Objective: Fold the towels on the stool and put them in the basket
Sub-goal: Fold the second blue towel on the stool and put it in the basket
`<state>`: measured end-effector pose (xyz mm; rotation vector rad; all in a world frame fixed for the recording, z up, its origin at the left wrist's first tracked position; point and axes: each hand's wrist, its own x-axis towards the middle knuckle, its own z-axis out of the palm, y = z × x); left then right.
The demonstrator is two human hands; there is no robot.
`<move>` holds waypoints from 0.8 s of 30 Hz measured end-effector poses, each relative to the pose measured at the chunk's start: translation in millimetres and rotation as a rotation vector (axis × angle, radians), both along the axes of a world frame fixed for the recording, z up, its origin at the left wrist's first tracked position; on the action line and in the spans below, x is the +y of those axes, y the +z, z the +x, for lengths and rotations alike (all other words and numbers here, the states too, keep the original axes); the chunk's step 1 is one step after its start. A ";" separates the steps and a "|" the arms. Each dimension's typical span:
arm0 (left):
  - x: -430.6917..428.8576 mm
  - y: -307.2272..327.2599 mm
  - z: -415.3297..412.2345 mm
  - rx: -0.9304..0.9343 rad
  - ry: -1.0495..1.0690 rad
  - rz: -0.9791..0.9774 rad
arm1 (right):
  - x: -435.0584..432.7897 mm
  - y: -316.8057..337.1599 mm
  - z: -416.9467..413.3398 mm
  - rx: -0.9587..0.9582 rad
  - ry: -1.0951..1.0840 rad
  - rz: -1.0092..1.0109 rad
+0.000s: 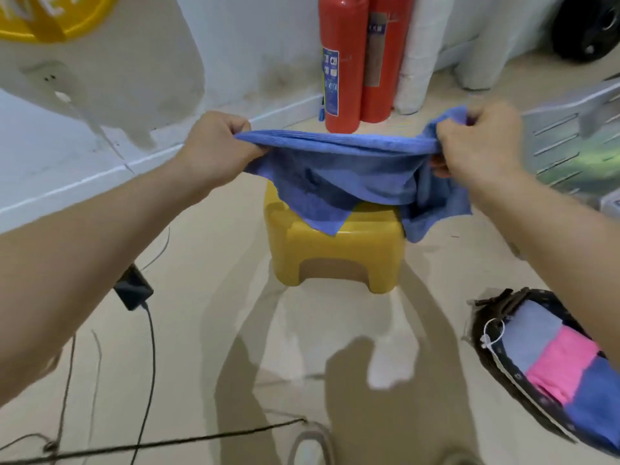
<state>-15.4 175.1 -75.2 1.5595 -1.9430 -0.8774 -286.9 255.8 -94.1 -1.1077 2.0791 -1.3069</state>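
I see my left hand (218, 142) closed in a fist on the left end of a blue terry-cloth towel (339, 169), and my right hand (479, 146) closed the same way on its right end. Between the two the top edge of the towel is pulled into a nearly straight line, while the rest sags in loose folds, with two corners hanging lowest. The towel is held up above a small yellow plastic stool (335, 250) that stands on the pale floor; from here I cannot tell whether the hanging cloth touches the seat. Near right, at the frame's edge, sits a dark woven basket (496, 333) with folded towels inside it: a pale blue one, a pink one and a darker blue one, side by side. Far behind the stool, against the white wall, stand two red fire extinguishers (345, 62). Black cables (151, 347) trail over the floor near left.
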 end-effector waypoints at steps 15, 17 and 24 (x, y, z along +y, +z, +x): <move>-49.7 243.0 49.4 -0.399 0.020 -0.145 | -22.8 193.1 -16.4 -0.764 -0.356 0.189; -75.6 258.5 59.8 -0.410 0.060 -0.230 | -44.2 216.0 -14.2 -0.701 -0.384 0.127; -163.5 208.2 96.5 -0.318 0.148 -0.406 | -102.3 205.8 5.2 -0.399 -0.610 -0.074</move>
